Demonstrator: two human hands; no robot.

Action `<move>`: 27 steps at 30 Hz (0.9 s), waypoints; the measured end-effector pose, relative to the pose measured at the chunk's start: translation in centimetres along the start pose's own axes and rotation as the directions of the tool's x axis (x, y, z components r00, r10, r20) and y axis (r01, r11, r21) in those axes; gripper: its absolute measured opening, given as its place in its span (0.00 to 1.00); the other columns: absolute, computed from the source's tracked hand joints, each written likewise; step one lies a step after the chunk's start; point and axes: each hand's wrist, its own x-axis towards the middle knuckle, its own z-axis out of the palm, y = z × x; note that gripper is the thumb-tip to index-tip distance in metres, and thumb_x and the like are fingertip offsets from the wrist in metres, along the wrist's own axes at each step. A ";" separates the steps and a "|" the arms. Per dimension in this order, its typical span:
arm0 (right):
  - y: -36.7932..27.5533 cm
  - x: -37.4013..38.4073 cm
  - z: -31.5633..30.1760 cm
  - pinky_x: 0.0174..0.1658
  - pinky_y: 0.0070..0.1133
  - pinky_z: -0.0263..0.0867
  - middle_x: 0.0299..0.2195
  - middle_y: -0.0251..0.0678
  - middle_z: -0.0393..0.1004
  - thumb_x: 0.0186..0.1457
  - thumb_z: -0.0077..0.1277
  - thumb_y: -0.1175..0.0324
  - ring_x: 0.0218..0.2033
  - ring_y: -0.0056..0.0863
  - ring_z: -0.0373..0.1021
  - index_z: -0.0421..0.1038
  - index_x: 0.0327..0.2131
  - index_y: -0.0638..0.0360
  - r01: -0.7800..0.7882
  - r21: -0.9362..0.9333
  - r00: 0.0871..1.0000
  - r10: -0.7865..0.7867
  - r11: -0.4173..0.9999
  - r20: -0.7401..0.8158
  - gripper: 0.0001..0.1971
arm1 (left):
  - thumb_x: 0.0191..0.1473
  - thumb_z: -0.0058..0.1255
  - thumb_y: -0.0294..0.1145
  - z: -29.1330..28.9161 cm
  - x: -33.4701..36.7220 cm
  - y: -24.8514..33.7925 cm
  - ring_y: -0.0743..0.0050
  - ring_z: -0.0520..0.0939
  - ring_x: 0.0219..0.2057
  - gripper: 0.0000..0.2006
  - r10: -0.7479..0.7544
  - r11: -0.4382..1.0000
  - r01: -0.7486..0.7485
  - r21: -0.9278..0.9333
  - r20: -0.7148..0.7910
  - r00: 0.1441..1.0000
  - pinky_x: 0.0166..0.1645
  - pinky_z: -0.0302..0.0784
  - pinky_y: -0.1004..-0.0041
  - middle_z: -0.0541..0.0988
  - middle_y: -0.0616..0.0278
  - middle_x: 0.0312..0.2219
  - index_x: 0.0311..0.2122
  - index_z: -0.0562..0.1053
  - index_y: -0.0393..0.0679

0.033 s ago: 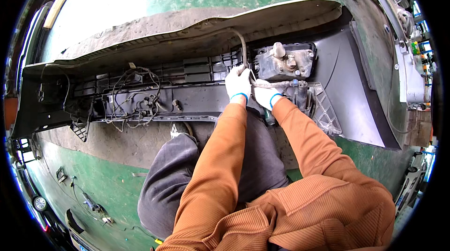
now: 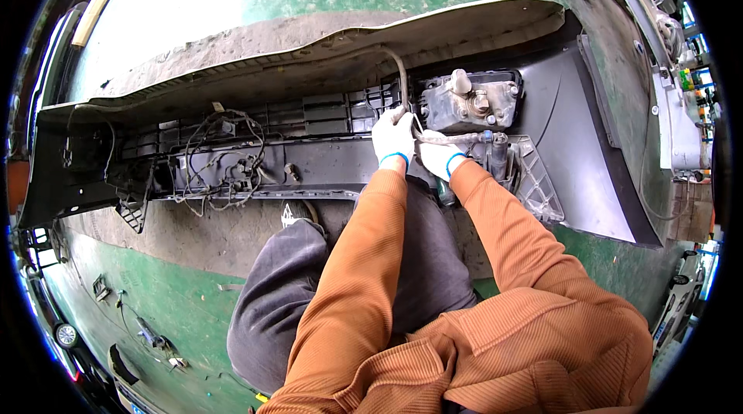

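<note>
A dark car bumper (image 2: 325, 162) lies in front of me with its inner side up. My left hand (image 2: 393, 138), in a white glove with a blue cuff edge, is closed on a grey hose (image 2: 402, 77) where it bends down from the bumper's far lip. Close against it, my right hand (image 2: 435, 157), gloved the same way, is closed along the hose stretch that runs right to a fitting (image 2: 495, 149) with a blue ring; its fingertips are partly hidden. Just beyond both hands sits a dusty grey lamp-like housing (image 2: 472, 100) with a round knob.
A coiled wiring harness (image 2: 224, 159) rests in the bumper's left half. On the right is a ribbed triangular bracket (image 2: 538, 182). Beneath lies a grey mat (image 2: 186, 240) on a green floor (image 2: 201, 298). A corded power tool (image 2: 148, 333) lies at lower left.
</note>
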 end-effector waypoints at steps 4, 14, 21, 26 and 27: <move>0.9 0.1 0.1 0.46 0.39 0.73 0.40 0.53 0.83 0.69 0.43 0.59 0.43 0.49 0.80 0.79 0.43 0.61 0.057 0.116 0.998 -0.054 0.992 -0.024 0.18 | 0.60 0.61 0.31 0.4 -0.6 0.8 0.67 0.88 0.43 0.15 0.108 0.977 -0.109 0.185 0.017 0.994 0.51 0.81 0.69 0.88 0.51 0.42 0.50 0.82 0.35; 1.0 -0.8 2.2 0.53 0.33 0.70 0.45 0.44 0.82 0.67 0.44 0.63 0.48 0.40 0.77 0.79 0.47 0.52 0.263 -0.087 0.946 -0.275 0.961 -0.174 0.14 | 0.66 0.53 0.38 -0.6 -1.5 2.3 0.54 0.82 0.59 0.23 0.042 0.927 -0.096 0.363 0.153 0.987 0.66 0.73 0.66 0.82 0.44 0.56 0.60 0.76 0.34; 1.4 -1.6 3.1 0.56 0.35 0.69 0.45 0.48 0.82 0.65 0.45 0.64 0.52 0.45 0.75 0.78 0.50 0.51 0.254 -0.323 0.924 -0.328 0.912 -0.199 0.15 | 0.67 0.50 0.44 -1.4 -1.8 3.0 0.52 0.78 0.62 0.26 0.017 0.892 -0.106 0.440 0.201 0.979 0.67 0.70 0.65 0.79 0.46 0.59 0.63 0.74 0.37; 0.7 -3.1 5.5 0.55 0.39 0.70 0.47 0.57 0.79 0.67 0.45 0.62 0.52 0.54 0.75 0.74 0.58 0.53 -0.108 0.584 0.940 0.273 0.805 -0.203 0.19 | 0.67 0.47 0.48 -1.2 -1.5 3.3 0.49 0.78 0.62 0.28 0.008 0.845 -0.126 0.520 0.224 0.975 0.66 0.71 0.61 0.78 0.46 0.60 0.65 0.73 0.42; 0.9 -2.9 5.7 0.55 0.39 0.70 0.47 0.59 0.79 0.67 0.45 0.62 0.52 0.55 0.75 0.73 0.59 0.53 -0.122 0.638 0.937 0.300 0.760 -0.178 0.20 | 0.67 0.45 0.51 -1.2 -1.4 3.0 0.47 0.78 0.62 0.29 0.001 0.839 -0.131 0.527 0.240 0.971 0.66 0.72 0.58 0.78 0.47 0.60 0.66 0.72 0.46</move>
